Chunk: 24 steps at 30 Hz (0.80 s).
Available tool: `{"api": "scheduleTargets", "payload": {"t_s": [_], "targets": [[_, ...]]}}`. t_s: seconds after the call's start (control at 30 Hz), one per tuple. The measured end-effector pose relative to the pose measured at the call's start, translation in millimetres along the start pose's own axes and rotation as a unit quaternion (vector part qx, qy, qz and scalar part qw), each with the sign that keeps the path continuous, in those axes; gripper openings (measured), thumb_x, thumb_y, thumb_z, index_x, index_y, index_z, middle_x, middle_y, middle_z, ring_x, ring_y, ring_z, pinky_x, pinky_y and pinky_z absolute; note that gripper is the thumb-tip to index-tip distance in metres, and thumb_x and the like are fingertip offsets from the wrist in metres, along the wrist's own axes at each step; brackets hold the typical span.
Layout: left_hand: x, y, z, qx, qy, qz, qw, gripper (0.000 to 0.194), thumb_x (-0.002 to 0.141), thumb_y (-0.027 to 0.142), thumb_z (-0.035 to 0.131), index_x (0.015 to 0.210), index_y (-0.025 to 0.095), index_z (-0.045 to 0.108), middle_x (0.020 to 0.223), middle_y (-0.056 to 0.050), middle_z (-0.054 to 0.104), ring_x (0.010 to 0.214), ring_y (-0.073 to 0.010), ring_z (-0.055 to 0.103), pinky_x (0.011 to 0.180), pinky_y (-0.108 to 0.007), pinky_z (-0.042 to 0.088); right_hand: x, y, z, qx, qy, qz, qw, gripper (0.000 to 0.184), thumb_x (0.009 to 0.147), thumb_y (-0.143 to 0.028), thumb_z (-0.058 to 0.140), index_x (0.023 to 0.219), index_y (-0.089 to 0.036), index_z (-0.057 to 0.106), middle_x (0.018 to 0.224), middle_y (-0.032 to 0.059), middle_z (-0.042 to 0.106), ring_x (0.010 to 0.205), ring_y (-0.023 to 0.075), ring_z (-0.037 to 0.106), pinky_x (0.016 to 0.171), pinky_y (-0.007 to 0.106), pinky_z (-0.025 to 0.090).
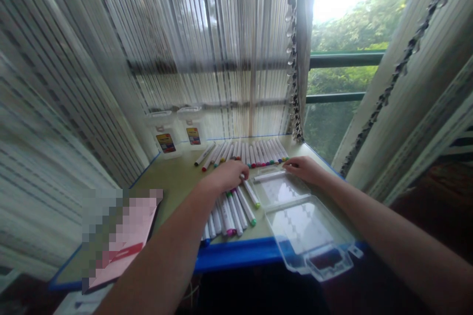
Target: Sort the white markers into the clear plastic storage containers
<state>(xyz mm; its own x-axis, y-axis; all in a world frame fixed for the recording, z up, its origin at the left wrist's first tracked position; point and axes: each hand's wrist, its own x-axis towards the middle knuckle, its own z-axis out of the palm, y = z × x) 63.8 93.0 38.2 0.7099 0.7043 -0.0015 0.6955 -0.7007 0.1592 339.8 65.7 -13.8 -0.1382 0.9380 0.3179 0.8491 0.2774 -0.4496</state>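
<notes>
My left hand [232, 173] is over the markers, its fingers closed on the upper end of a white marker [251, 193] with a yellow-green cap. Below that hand a fan of white markers [226, 214] lies on the table, with blue, pink and green caps. A clear plastic case [308, 226] lies unfolded to the right, its handle end jutting past the table's front edge. One white marker [269, 175] rests in the far half of the case. My right hand [305, 168] holds the far right edge of the case, fingertips pinched together there.
A row of markers [254, 152] with mixed cap colours lies along the back. Two clear cases with labels [166, 142] [192, 135] stand upright at the back left. A pink, partly blurred flat item [129, 241] lies at left. Curtains [221, 49] hang behind the table.
</notes>
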Motion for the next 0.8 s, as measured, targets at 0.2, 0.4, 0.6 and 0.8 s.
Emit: {"api": "scheduleTargets", "payload": {"t_s": [0.2, 0.4, 0.6, 0.8], "targets": [[-7, 5, -2.6, 0.071, 0.047, 0.019, 0.996, 0.032, 0.068, 0.006, 0.054, 0.089, 0.023, 0.071, 0.097, -0.006, 0.064, 0.095, -0.0216, 0.056, 0.081, -0.03, 0.044, 1, 2, -1, 0.017, 0.006, 0.006, 1.0, 0.031, 0.078, -0.033, 0.051, 0.083, -0.014, 0.074, 0.076, 0.0077, 0.073, 0.065, 0.0171, 0.061, 0.061, 0.025, 0.043], [-10, 4, -12.7, 0.067, 0.135, 0.052, 0.987, 0.02, 0.074, 0.013, 0.056, 0.08, 0.023, 0.073, 0.094, -0.006, 0.063, 0.093, -0.0212, 0.055, 0.082, -0.033, 0.045, 3, 7, 2, 0.042, 0.024, 0.013, 0.999, 0.029, 0.077, -0.033, 0.053, 0.085, -0.015, 0.074, 0.078, 0.0074, 0.073, 0.065, 0.0169, 0.061, 0.06, 0.025, 0.042], [-9, 8, -14.4, -0.013, 0.213, 0.114, 0.97, 0.018, 0.078, 0.015, 0.059, 0.088, 0.024, 0.072, 0.103, -0.006, 0.061, 0.095, -0.0179, 0.056, 0.087, -0.033, 0.046, -3, -8, -5, 0.028, 0.103, -0.036, 0.994, 0.032, 0.081, -0.038, 0.051, 0.087, -0.017, 0.074, 0.071, 0.0065, 0.069, 0.059, 0.0145, 0.056, 0.056, 0.026, 0.038], [-4, 14, -3.4, -0.064, 0.212, 0.119, 0.968, 0.024, 0.079, 0.013, 0.058, 0.097, 0.023, 0.071, 0.106, -0.007, 0.064, 0.094, -0.0168, 0.06, 0.086, -0.033, 0.048, -8, -28, -15, 0.076, 0.064, -0.111, 0.989, 0.045, 0.084, -0.049, 0.048, 0.064, -0.016, 0.071, 0.058, 0.0059, 0.06, 0.061, 0.0156, 0.051, 0.061, 0.029, 0.038]]}}
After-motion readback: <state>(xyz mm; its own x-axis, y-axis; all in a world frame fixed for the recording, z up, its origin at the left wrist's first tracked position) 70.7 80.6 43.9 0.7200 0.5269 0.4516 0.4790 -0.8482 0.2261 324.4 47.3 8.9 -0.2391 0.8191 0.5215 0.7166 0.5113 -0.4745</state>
